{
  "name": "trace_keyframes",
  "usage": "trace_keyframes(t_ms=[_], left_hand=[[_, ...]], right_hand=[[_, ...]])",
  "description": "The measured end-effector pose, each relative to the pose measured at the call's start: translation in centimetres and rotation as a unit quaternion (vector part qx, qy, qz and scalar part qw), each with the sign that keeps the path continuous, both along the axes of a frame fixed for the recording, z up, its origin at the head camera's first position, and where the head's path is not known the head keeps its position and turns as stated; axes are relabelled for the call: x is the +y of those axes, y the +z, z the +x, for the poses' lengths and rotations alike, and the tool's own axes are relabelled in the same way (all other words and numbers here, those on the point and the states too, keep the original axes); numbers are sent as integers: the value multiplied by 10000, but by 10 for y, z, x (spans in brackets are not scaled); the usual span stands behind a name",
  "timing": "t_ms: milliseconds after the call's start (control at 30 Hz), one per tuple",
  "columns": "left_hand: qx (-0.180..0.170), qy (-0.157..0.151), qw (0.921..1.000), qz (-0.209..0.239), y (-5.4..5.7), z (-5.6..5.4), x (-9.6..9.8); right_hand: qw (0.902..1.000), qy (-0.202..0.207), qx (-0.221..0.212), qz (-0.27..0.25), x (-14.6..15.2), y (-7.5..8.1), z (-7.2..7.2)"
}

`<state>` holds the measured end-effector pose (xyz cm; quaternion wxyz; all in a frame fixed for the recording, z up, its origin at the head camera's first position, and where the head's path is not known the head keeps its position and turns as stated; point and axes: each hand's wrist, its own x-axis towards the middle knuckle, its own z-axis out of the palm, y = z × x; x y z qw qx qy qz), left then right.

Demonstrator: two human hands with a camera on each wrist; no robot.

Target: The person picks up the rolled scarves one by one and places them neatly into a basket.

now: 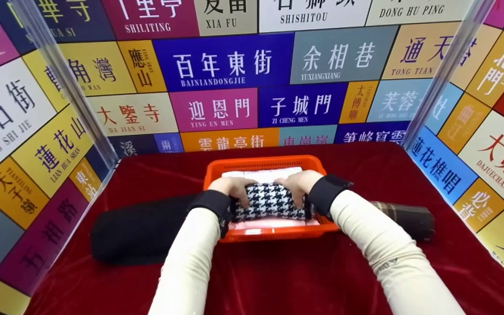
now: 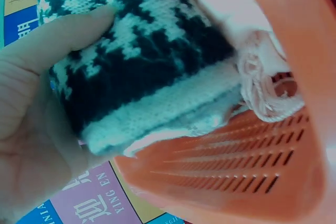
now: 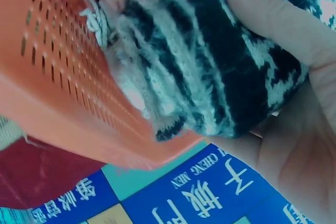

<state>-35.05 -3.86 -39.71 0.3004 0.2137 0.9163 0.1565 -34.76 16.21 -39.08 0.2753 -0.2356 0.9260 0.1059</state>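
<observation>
A folded knitted scarf (image 1: 274, 202) in black-and-white houndstooth sits within the orange basket (image 1: 274, 235). My left hand (image 1: 233, 188) grips its left end, and the left wrist view shows the thumb (image 2: 86, 27) lying across the knit. At the opposite end my right hand (image 1: 301, 183) holds the scarf, thumb (image 3: 262, 14) on top; the layered fold edges show in the right wrist view. White cloth (image 1: 280, 174) lies behind the scarf and pale pink cloth (image 1: 271, 223) in front of it, both in the basket. Pale knotted fringe (image 2: 262, 90) hangs near the basket's slotted wall.
To the left of the basket lies a black rolled cloth (image 1: 142, 234), partly behind my left forearm. A dark plaid roll (image 1: 409, 221) lies on the right, partly behind my right arm. Dark red cloth (image 1: 278, 280) covers the table, with sign-printed walls (image 1: 217, 61) around it.
</observation>
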Motion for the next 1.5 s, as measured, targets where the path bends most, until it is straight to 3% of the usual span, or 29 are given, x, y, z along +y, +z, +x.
trace_keyframes(t_ms=[367, 567, 667, 700, 767, 833, 900, 1000, 1033, 1100, 1133, 1200, 1267, 1300, 1400, 1467, 1500], left_hand=[[-42, 208, 9995, 219, -10, 3, -5], [-32, -155, 9998, 137, 6, 5, 4], [106, -54, 9961, 870, 16, 7, 4], [199, 9, 9923, 1224, 20, 9, 3], [483, 35, 9798, 1940, 26, 15, 1], [781, 41, 9620, 2617, 31, 26, 1], [970, 56, 9438, 3158, 33, 42, 0], [1077, 32, 9173, 3832, 29, 74, -5], [1095, -58, 9094, 4012, 26, 84, -4], [1157, -187, 8990, 4220, 17, 105, -7], [1225, -286, 8960, 4259, 12, 114, -9], [1360, -467, 8925, 4275, 1, 128, -15], [1446, -624, 8957, 4158, -12, 139, -21], [1462, -681, 9006, 4036, -19, 144, -24], [1425, -964, 9198, 3526, -38, 155, -30], [1288, -1128, 9333, 3155, -48, 163, -30], [1182, -1190, 9389, 3005, -52, 166, -29]], right_hand=[[9997, -109, 52, -222, 1, -12, -1], [9983, -33, 220, -546, 10, 4, 7], [9868, 241, 822, -1374, 18, 22, 15], [9773, 362, 1146, -1744, 21, 29, 18], [9470, 569, 1869, -2548, 31, 42, 25], [9044, 662, 2621, -3302, 46, 51, 34], [8576, 507, 3183, -4008, 65, 54, 45], [7849, 60, 3859, -4848, 100, 44, 60], [7648, -126, 4042, -5016, 115, 37, 64], [7399, -442, 4331, -5129, 144, 20, 70], [7361, -515, 4480, -5048, 158, 10, 71], [7471, -515, 4698, -4675, 184, -10, 70], [7750, -389, 4705, -4201, 207, -29, 68], [7942, -317, 4596, -3963, 217, -38, 68], [8598, -359, 3497, -3703, 241, -59, 69], [8938, -679, 2455, -3692, 251, -69, 70], [9049, -906, 1953, -3672, 255, -72, 71]])
